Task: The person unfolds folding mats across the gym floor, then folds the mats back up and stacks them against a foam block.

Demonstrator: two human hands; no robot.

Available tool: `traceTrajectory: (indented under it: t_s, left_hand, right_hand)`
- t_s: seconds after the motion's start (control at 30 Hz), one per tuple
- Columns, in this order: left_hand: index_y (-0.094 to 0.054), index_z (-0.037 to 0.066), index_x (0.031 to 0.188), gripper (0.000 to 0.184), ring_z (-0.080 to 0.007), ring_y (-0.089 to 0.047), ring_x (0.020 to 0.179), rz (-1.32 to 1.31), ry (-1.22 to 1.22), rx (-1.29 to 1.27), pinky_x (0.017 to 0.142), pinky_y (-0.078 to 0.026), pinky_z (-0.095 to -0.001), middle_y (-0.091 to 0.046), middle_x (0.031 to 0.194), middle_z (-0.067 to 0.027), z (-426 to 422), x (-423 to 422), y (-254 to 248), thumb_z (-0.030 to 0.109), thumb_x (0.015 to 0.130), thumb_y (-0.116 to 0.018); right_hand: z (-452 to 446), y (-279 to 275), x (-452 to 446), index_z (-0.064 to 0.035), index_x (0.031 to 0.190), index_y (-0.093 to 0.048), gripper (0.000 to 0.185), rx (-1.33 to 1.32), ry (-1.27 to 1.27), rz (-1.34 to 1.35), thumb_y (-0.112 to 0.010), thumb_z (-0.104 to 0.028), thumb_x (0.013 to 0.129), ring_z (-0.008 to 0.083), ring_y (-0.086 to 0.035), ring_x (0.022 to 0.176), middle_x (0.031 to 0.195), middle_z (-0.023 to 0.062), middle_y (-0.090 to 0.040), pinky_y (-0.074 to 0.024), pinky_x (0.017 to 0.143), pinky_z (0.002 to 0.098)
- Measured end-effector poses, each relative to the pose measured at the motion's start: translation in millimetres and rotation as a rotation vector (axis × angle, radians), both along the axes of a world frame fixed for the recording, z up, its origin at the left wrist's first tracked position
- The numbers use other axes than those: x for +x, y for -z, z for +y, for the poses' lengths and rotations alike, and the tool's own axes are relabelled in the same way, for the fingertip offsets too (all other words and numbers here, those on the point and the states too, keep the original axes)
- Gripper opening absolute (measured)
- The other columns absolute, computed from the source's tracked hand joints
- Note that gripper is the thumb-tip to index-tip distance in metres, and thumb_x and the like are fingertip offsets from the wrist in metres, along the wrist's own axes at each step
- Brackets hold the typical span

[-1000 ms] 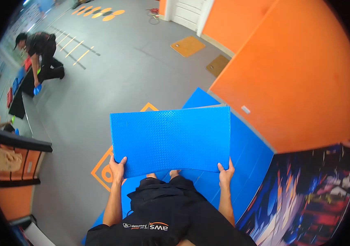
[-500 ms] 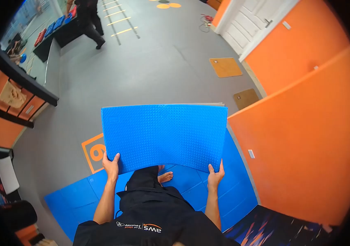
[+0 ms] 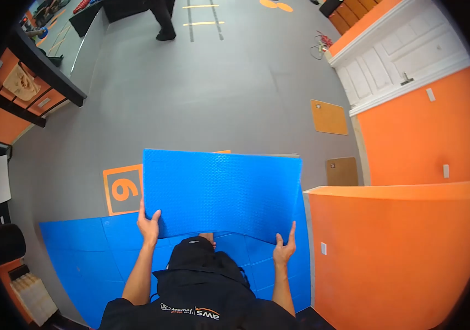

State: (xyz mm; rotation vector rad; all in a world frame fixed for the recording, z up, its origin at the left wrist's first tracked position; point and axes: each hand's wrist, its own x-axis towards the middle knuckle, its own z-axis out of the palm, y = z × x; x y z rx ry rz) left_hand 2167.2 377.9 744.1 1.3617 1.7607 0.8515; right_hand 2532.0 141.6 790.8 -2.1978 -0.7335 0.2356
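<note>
A blue textured foam mat [image 3: 221,192] is held out in front of my body, its near edge bowed. At its lower left corner my left hand [image 3: 149,224] is closed on the edge, thumb on top. My right hand [image 3: 285,248] grips the lower right corner, with the fingers partly hidden behind. A thin grey layer shows along the mat's far edge. Beneath me lies a blue floor mat [image 3: 81,247] with seams, and one bare foot [image 3: 208,238] shows past my dark trousers.
Orange walls [image 3: 389,242] and a white door [image 3: 405,60] stand on the right. Two brown mats [image 3: 329,117] lie on the grey floor [image 3: 191,99]. An orange number square [image 3: 124,190] is at the left. Another person's legs [image 3: 163,19] show at the top.
My view has turned to the right and forward over the floor mat. The held mat stays in both hands, now slightly lower and tilted down on the right. The other person has shifted in view.
</note>
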Motion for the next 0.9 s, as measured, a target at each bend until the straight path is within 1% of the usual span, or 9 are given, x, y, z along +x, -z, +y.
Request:
traceTrajectory:
  t_s: [0.03, 0.27, 0.37, 0.57, 0.67, 0.7, 0.8, 0.83, 0.9]
  left_hand:
    - [-0.045, 0.005, 0.149, 0.078, -0.0281, -0.054, 0.131, -0.061, 0.002, -0.028, 0.11, -0.04, -0.0368, -0.057, 0.142, -0.019, 6, 9, -11, -0.004, 0.077, -0.076]
    - [-0.046, 0.005, 0.148, 0.077, -0.0278, -0.056, 0.13, -0.051, -0.071, -0.036, 0.11, -0.041, -0.037, -0.058, 0.14, -0.0183, 28, 12, 4, -0.005, 0.078, -0.075]
    - [-0.047, 0.004, 0.147, 0.075, -0.0276, -0.057, 0.128, -0.025, -0.092, -0.065, 0.109, -0.042, -0.0368, -0.06, 0.139, -0.0183, 37, 21, 0, -0.005, 0.078, -0.075]
    - [-0.048, 0.007, 0.148, 0.074, -0.0276, -0.058, 0.127, 0.0, -0.142, -0.013, 0.108, -0.043, -0.0365, -0.059, 0.139, -0.0186, 55, 32, 23, -0.002, 0.08, -0.074]
    - [-0.047, 0.008, 0.148, 0.074, -0.0278, -0.058, 0.127, 0.052, -0.168, 0.009, 0.109, -0.042, -0.0367, -0.059, 0.139, -0.02, 63, 48, 22, -0.001, 0.081, -0.074]
    - [-0.047, 0.008, 0.148, 0.074, -0.0268, -0.058, 0.126, 0.045, -0.175, 0.053, 0.108, -0.043, -0.0367, -0.06, 0.138, -0.0208, 65, 51, 29, 0.0, 0.08, -0.075]
    - [-0.049, 0.005, 0.146, 0.071, -0.0258, -0.059, 0.125, 0.0, -0.2, 0.079, 0.107, -0.044, -0.0362, -0.061, 0.137, -0.0206, 72, 59, 68, 0.001, 0.081, -0.076]
    - [-0.054, 0.001, 0.141, 0.065, -0.0251, -0.062, 0.12, 0.03, -0.217, 0.083, 0.104, -0.046, -0.0355, -0.064, 0.132, -0.0202, 76, 67, 85, 0.002, 0.081, -0.077]
    - [-0.054, -0.002, 0.14, 0.065, -0.0236, -0.061, 0.121, 0.016, -0.242, 0.032, 0.105, -0.045, -0.0346, -0.064, 0.132, -0.0192, 81, 81, 130, 0.002, 0.08, -0.078]
  right_hand:
    - [6, 4, 7, -0.0043, 0.15, -0.044, 0.076, 0.0, -0.005, 0.013, -0.071, 0.007, 0.08, 0.0354, -0.052, 0.134, 0.147, 0.0201, -0.052, -0.0407, 0.11, 0.0394]
    - [44, 13, 29, -0.0027, 0.15, -0.042, 0.073, -0.035, -0.079, -0.014, -0.07, 0.004, 0.083, 0.0367, -0.056, 0.126, 0.139, 0.021, -0.057, -0.0438, 0.105, 0.0407]
    - [64, 13, 40, 0.0016, 0.149, -0.043, 0.07, -0.121, -0.109, 0.116, -0.071, -0.001, 0.085, 0.0336, -0.054, 0.129, 0.14, 0.022, -0.056, -0.0403, 0.109, 0.0392]
    - [78, 77, 86, 0.0088, 0.135, -0.054, 0.058, -0.1, -0.097, 0.033, -0.077, -0.008, 0.085, 0.0337, -0.062, 0.114, 0.123, 0.0243, -0.064, -0.0465, 0.1, 0.039]
    - [100, 80, 104, 0.0125, 0.133, -0.052, 0.061, -0.09, -0.071, 0.162, -0.078, -0.015, 0.086, 0.0326, -0.062, 0.114, 0.12, 0.0255, -0.065, -0.046, 0.101, 0.0391]
    - [116, 70, 105, 0.0133, 0.133, -0.051, 0.064, -0.093, -0.059, 0.254, -0.079, -0.018, 0.086, 0.0316, -0.061, 0.116, 0.123, 0.0252, -0.064, -0.0452, 0.103, 0.0395]
    - [133, 113, 138, 0.0132, 0.132, -0.052, 0.064, -0.134, -0.089, 0.168, -0.08, -0.02, 0.085, 0.0297, -0.062, 0.114, 0.121, 0.0232, -0.065, -0.0461, 0.101, 0.0391]
    - [143, 134, 155, 0.0118, 0.132, -0.052, 0.065, -0.154, -0.129, 0.121, -0.081, -0.021, 0.084, 0.0282, -0.062, 0.111, 0.12, 0.0223, -0.066, -0.0467, 0.1, 0.0383]
    - [160, 166, 179, 0.0115, 0.133, -0.051, 0.067, -0.189, -0.191, 0.236, -0.081, -0.022, 0.084, 0.0287, -0.062, 0.113, 0.122, 0.0225, -0.065, -0.0466, 0.1, 0.0388]
